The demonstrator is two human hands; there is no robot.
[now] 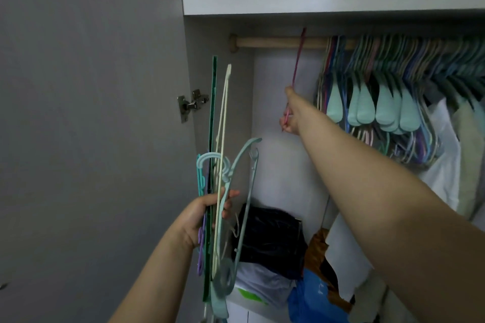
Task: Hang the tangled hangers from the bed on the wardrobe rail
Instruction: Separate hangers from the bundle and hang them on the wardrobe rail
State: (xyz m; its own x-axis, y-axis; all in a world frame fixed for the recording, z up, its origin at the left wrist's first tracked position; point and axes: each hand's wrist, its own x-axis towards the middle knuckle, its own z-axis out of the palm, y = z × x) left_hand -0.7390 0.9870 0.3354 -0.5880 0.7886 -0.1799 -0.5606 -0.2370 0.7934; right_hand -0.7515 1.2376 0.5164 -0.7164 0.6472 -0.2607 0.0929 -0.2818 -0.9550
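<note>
My left hand [207,215] grips a bundle of hangers [220,165] upright in front of the open wardrobe: green, cream, pale teal and purple ones, hooks pointing up. My right hand [291,115] reaches up into the wardrobe and pinches a thin pink hanger [298,60], whose hook sits over the wooden rail [275,42]. That pink hanger hangs on the rail's bare left stretch, apart from the packed row of hangers [380,102] further right.
A white shelf [315,2] above the rail carries folded pink and grey bedding. Dark clothes, a blue bag and white bags lie piled on the wardrobe floor [273,238]. The door hinge [191,105] and grey door stand at the left.
</note>
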